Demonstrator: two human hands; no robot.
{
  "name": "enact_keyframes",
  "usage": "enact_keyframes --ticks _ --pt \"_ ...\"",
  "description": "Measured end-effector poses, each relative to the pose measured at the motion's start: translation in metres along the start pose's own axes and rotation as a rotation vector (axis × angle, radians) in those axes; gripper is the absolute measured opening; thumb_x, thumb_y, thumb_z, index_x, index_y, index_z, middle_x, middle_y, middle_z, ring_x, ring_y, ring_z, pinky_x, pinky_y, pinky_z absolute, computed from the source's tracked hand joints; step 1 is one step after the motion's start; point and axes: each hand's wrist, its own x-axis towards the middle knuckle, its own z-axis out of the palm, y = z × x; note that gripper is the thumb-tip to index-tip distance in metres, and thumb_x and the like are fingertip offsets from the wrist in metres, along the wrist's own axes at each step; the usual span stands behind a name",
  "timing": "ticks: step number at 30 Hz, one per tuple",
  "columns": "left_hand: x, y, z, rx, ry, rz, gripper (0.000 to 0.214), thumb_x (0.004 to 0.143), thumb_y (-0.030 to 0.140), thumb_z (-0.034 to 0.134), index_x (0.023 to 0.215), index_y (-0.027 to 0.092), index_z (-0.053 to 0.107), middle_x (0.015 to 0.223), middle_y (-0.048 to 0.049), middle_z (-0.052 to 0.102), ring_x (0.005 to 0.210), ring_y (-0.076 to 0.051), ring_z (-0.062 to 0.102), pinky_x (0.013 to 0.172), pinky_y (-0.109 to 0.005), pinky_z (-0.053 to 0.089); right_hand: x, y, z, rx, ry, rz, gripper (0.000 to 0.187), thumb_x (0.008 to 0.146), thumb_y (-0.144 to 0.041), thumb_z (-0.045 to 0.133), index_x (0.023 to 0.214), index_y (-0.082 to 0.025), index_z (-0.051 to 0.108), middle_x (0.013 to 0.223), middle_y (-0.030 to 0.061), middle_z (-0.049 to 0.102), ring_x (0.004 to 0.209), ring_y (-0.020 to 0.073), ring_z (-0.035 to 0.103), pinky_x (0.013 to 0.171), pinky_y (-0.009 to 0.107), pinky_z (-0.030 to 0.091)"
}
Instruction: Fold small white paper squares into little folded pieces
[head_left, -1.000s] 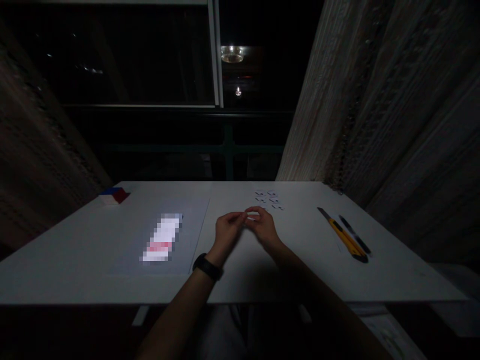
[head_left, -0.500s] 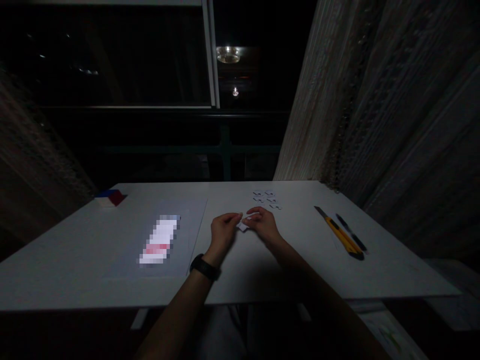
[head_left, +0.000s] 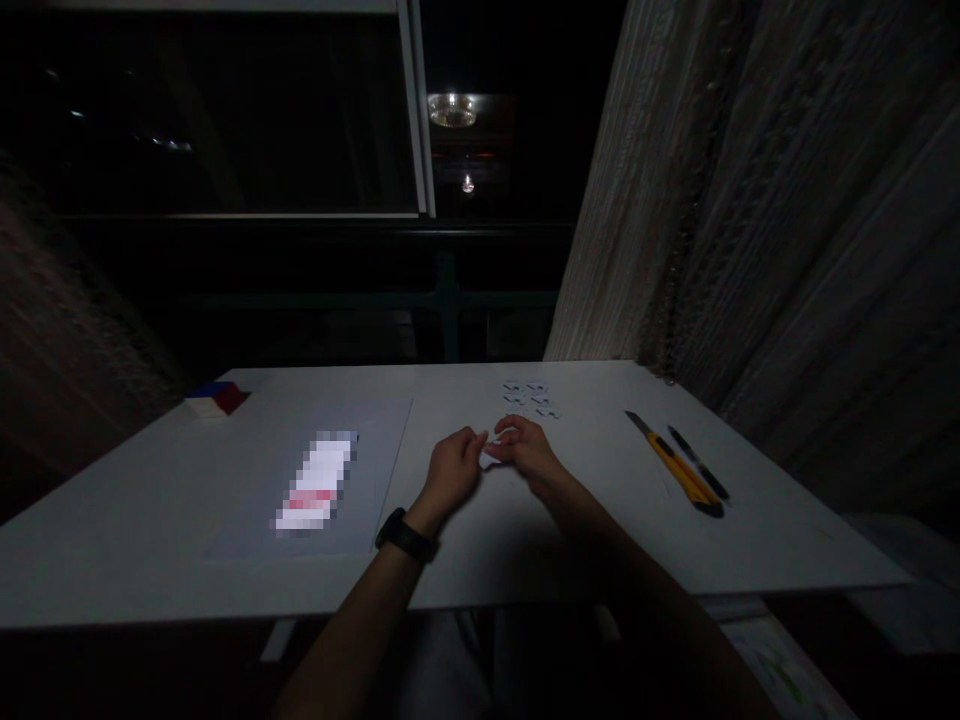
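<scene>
A small piece of white paper (head_left: pixel 489 459) is pinched between my two hands, just above the middle of the white table (head_left: pixel 465 570). My left hand (head_left: pixel 454 464) has its thumb and fingers closed on the paper's left side. From the right, my right hand (head_left: pixel 526 450) grips it with closed fingertips. The fingers cover much of the paper, so its full shape is hidden. Just beyond my hands lie several small white paper pieces with dark marks (head_left: pixel 526 398), set out in rows.
On the right lie a yellow utility knife (head_left: pixel 684 473), its blade out, and a dark pen (head_left: pixel 698 463). At left, a lit phone (head_left: pixel 316 480) with a blurred screen rests on a large white sheet (head_left: pixel 382 425). A red, blue and white block (head_left: pixel 216 398) stands at the far left.
My left hand has turned slightly, its fingers closing in nearer to the right hand. The paper is still held between both hands. The view has shifted a little.
</scene>
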Motion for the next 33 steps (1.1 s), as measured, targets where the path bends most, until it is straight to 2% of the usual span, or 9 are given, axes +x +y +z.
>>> enact_keyframes --ticks 7,9,12,15,18,23,28,33 --pt "0.002 -0.002 -0.001 -0.079 0.008 -0.018 0.033 0.078 0.040 0.045 0.054 0.019 0.045 0.048 0.0041 0.040 0.052 -0.011 0.038 0.051 -0.024 0.026 0.003 0.005 0.000 0.013 0.007 0.006 0.042 0.038 -0.025 0.080 0.069 -0.014 0.056 0.045 -0.0071 0.052 0.039 0.0065 0.046 0.042 0.021 0.036" --pt "0.004 -0.004 -0.002 -0.087 0.002 -0.030 0.034 0.078 0.042 0.044 0.054 0.019 0.043 0.049 0.0045 0.039 0.052 -0.011 0.037 0.051 -0.024 0.026 0.004 0.004 -0.002 -0.008 -0.025 -0.013 0.041 0.040 -0.027 0.080 0.071 -0.014 0.057 0.046 -0.0067 0.053 0.041 0.0070 0.048 0.044 0.021 0.037" --pt "0.004 -0.006 -0.002 -0.082 -0.029 -0.038 0.036 0.079 0.044 0.043 0.055 0.018 0.043 0.050 0.0044 0.040 0.052 -0.011 0.038 0.052 -0.024 0.026 0.005 -0.001 -0.009 -0.110 -0.144 -0.019 0.039 0.043 -0.028 0.080 0.073 -0.013 0.059 0.049 -0.0052 0.056 0.044 0.0075 0.050 0.046 0.021 0.037" --pt "0.003 -0.006 -0.002 -0.100 -0.095 -0.016 0.036 0.079 0.044 0.044 0.055 0.018 0.044 0.051 0.0040 0.040 0.053 -0.011 0.038 0.051 -0.024 0.026 0.004 -0.007 -0.019 -0.257 -0.320 0.037 0.031 0.051 -0.033 0.076 0.066 -0.012 0.061 0.051 -0.0014 0.059 0.043 0.0075 0.049 0.043 0.019 0.032" --pt "0.002 -0.002 -0.001 -0.167 -0.162 0.001 0.037 0.079 0.046 0.045 0.054 0.018 0.044 0.052 0.0039 0.039 0.052 -0.011 0.036 0.051 -0.024 0.027 0.001 -0.013 -0.026 -0.316 -0.462 0.061 0.027 0.058 -0.036 0.072 0.061 -0.012 0.061 0.047 -0.0012 0.058 0.036 0.0051 0.041 0.037 0.018 0.024" --pt "0.001 0.006 -0.002 -0.360 -0.249 -0.053 0.041 0.077 0.052 0.047 0.055 0.017 0.045 0.053 0.0039 0.038 0.053 -0.010 0.035 0.050 -0.023 0.027 -0.005 -0.020 -0.026 -0.209 -0.506 0.152 0.023 0.059 -0.032 0.069 0.053 -0.013 0.058 0.038 -0.0057 0.046 0.033 0.0030 0.029 0.036 0.019 0.015" --pt "-0.002 0.016 -0.008 -0.594 -0.338 -0.142 0.040 0.077 0.052 0.049 0.060 0.016 0.051 0.055 0.0035 0.041 0.050 -0.008 0.035 0.048 -0.022 0.028 -0.009 -0.019 -0.018 0.024 -0.483 0.168 0.018 0.057 -0.026 0.067 0.052 -0.015 0.054 0.034 -0.0110 0.028 0.033 0.0019 0.016 0.037 0.020 0.011" --pt "-0.003 0.019 -0.013 -0.712 -0.324 -0.189 0.038 0.073 0.050 0.056 0.062 0.014 0.052 0.058 0.0035 0.040 0.052 -0.007 0.036 0.047 -0.020 0.028 -0.009 -0.017 -0.013 0.181 -0.493 0.187 0.014 0.056 -0.020 0.066 0.053 -0.015 0.053 0.035 -0.0116 0.025 0.033 0.0016 0.013 0.039 0.020 0.008"
